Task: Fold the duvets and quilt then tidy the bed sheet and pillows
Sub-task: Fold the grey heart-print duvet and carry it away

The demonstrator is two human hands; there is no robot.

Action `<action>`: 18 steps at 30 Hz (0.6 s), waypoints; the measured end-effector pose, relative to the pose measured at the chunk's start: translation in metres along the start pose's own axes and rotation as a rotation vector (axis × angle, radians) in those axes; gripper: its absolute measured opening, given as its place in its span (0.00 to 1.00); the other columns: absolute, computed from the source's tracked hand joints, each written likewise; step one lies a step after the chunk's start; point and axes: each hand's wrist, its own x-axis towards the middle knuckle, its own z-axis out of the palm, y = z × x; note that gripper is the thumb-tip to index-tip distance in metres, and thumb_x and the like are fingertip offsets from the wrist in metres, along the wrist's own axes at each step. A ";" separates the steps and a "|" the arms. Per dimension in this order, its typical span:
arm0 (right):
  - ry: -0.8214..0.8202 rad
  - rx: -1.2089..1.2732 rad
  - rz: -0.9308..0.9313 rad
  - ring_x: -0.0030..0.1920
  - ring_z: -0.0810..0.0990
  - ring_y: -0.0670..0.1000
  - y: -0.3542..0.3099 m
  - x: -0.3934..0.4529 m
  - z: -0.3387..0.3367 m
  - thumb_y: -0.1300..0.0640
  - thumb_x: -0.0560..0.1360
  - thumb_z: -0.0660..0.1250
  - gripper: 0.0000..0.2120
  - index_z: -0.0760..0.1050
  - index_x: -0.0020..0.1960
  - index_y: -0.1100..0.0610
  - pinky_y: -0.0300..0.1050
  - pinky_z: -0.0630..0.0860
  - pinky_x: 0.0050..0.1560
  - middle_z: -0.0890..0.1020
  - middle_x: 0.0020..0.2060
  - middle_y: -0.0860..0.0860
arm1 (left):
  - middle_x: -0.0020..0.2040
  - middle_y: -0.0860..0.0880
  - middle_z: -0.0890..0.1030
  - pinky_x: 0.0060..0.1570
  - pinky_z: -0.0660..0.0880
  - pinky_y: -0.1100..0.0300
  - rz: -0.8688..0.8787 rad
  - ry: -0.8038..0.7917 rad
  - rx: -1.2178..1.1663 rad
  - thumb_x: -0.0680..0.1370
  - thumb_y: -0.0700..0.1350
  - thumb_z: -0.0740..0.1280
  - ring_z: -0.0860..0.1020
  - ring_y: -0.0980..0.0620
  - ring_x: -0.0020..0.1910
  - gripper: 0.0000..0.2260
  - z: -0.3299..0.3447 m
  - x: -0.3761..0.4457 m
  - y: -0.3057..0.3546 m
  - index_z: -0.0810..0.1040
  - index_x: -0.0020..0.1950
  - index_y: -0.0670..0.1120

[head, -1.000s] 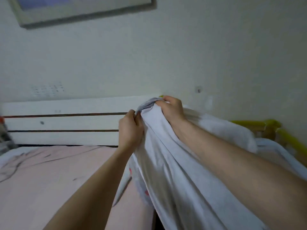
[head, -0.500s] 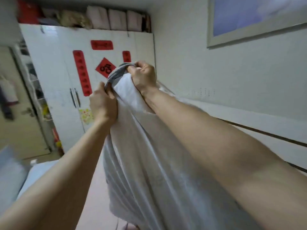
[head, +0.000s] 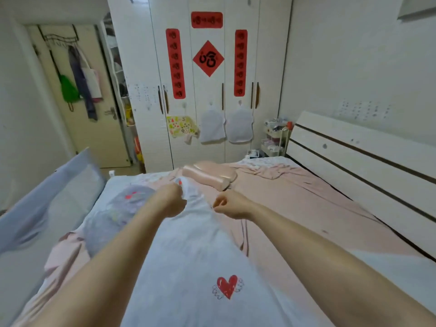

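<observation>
The white cotton duvet with a red winged-heart print (head: 195, 256) lies stretched along the middle of the bed, over the rumpled pink bed sheet (head: 295, 208). The left hand (head: 173, 201) is closed, pinching the duvet's far end; the right hand (head: 232, 205) is loosely curled at its edge, and contact cannot be told. With only one firm grip, the fold could land skewed, and the far end may snag the pink satin pillow (head: 210, 174) just beyond.
</observation>
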 end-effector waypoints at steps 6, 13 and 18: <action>0.079 -0.042 0.218 0.54 0.79 0.55 0.146 -0.030 -0.030 0.60 0.76 0.63 0.10 0.81 0.53 0.60 0.42 0.73 0.49 0.82 0.52 0.56 | 0.65 0.43 0.75 0.62 0.70 0.55 0.219 -0.148 -0.017 0.80 0.48 0.62 0.73 0.44 0.64 0.17 0.086 0.034 0.127 0.72 0.67 0.42; 0.051 0.010 0.631 0.53 0.79 0.58 0.343 -0.088 -0.007 0.58 0.77 0.63 0.11 0.79 0.54 0.64 0.51 0.76 0.55 0.82 0.52 0.58 | 0.68 0.43 0.69 0.64 0.70 0.48 0.409 -0.452 0.083 0.79 0.48 0.63 0.70 0.42 0.65 0.22 0.244 0.053 0.262 0.67 0.72 0.44; -0.007 0.102 0.817 0.60 0.75 0.57 0.435 -0.110 0.043 0.50 0.76 0.67 0.21 0.72 0.64 0.62 0.48 0.71 0.59 0.77 0.61 0.58 | 0.68 0.44 0.69 0.64 0.68 0.49 0.484 -0.593 0.142 0.78 0.47 0.65 0.68 0.42 0.66 0.23 0.348 0.058 0.313 0.66 0.72 0.45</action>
